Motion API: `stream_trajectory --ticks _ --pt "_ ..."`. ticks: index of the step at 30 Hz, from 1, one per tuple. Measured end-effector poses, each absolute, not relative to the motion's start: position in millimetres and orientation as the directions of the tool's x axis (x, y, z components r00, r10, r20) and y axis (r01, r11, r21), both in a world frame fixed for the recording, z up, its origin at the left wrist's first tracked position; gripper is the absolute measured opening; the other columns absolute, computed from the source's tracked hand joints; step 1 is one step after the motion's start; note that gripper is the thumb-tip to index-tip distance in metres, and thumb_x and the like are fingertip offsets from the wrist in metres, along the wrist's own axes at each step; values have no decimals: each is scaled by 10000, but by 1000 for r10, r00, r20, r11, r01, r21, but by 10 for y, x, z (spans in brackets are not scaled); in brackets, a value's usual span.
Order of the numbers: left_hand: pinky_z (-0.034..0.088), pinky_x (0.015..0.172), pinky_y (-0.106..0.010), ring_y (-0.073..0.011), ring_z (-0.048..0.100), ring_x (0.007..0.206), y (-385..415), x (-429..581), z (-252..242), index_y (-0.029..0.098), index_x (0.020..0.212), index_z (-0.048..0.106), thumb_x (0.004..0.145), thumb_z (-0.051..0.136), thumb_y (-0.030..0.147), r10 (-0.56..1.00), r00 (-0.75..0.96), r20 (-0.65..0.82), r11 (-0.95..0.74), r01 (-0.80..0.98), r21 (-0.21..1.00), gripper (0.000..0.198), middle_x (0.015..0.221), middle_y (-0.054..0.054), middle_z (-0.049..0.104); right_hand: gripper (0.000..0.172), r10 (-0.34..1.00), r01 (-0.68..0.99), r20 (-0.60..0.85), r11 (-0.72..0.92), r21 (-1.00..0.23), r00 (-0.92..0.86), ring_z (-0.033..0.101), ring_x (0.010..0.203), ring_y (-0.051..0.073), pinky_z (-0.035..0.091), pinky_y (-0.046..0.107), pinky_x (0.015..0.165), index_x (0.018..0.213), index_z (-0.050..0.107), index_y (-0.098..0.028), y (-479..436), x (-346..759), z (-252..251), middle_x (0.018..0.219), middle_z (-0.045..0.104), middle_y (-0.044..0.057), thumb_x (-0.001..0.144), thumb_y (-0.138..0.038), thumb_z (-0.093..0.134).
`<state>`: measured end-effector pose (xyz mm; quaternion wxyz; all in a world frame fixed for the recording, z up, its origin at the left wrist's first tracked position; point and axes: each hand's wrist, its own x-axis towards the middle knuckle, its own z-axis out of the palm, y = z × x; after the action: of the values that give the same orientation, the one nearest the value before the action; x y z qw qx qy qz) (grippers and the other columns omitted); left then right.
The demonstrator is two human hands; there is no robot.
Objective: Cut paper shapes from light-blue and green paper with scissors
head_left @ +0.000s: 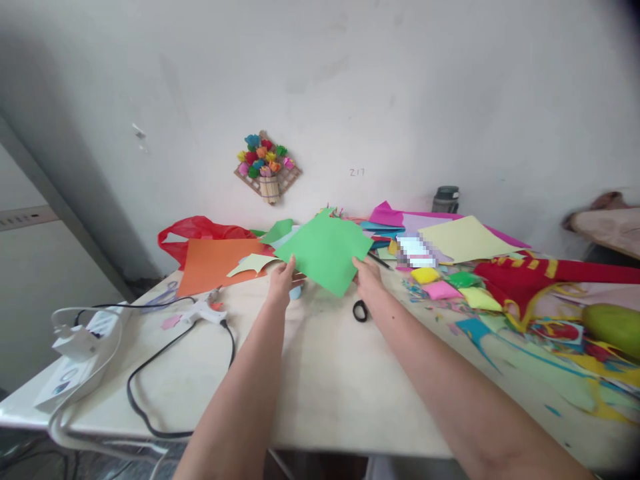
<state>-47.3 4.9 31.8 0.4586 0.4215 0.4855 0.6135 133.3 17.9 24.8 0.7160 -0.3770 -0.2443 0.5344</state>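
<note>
A sheet of green paper (pixel 327 250) is held up over the middle of the table, one corner pointing towards me. My left hand (pixel 283 275) pinches its left side, thumb on top. On the opposite side my right hand (pixel 367 275) grips the sheet the same way, its fingers partly hidden beneath. Just below the right hand lies a black ring-shaped object (pixel 360 311), perhaps a scissors handle. An orange sheet (pixel 215 260) and a pale cut paper piece (pixel 253 263) rest left of the green sheet.
A white glue gun (pixel 205 310) with a black cord lies left, near a power strip (pixel 80 360). To the right are a phone (pixel 417 251), a pale yellow sheet (pixel 465 239), small coloured packets (pixel 443 289) and paper scraps. A dark bottle (pixel 445 199) stands at the wall.
</note>
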Motion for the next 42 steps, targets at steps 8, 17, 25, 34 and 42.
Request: stream_trajectory --ticks 8,17,25,34,42 --pt "427 760 -286 -235 592 941 -11 -868 187 175 977 567 563 695 447 949 -289 123 156 773 615 513 1023 -109 635 100 928 -638 -115 151 -755 355 573 467 110 500 222 473 725 594 -159 230 1504 201 514 615 -33 660 -83 594" --pt "407 796 -289 -258 544 1027 -96 -709 140 120 1100 502 569 679 349 952 -246 182 136 873 468 605 1096 -158 585 143 916 -675 -174 128 -727 361 583 488 118 528 246 522 794 594 -157 219 1539 170 519 613 -31 697 -60 558" --pt "404 799 -301 -265 552 1016 -139 -684 180 145 1074 510 622 628 268 944 -250 218 113 861 497 483 1021 -139 626 126 911 -686 -186 132 -716 369 590 499 120 524 249 515 768 589 -152 235 1550 170 550 627 -21 698 -54 551" --pt "404 785 -291 -232 585 947 -181 -729 224 161 1082 510 651 628 293 909 -322 266 108 797 595 466 894 -91 654 116 913 -673 -174 134 -727 369 585 492 118 520 251 517 726 570 -161 236 1557 162 548 623 -25 687 -53 555" --pt "407 778 -300 -235 586 922 -179 -736 219 138 1064 526 658 623 415 913 -311 262 91 785 613 501 900 -105 649 120 915 -677 -179 125 -725 361 579 484 117 519 248 510 731 575 -157 229 1549 166 527 614 -25 689 -46 553"
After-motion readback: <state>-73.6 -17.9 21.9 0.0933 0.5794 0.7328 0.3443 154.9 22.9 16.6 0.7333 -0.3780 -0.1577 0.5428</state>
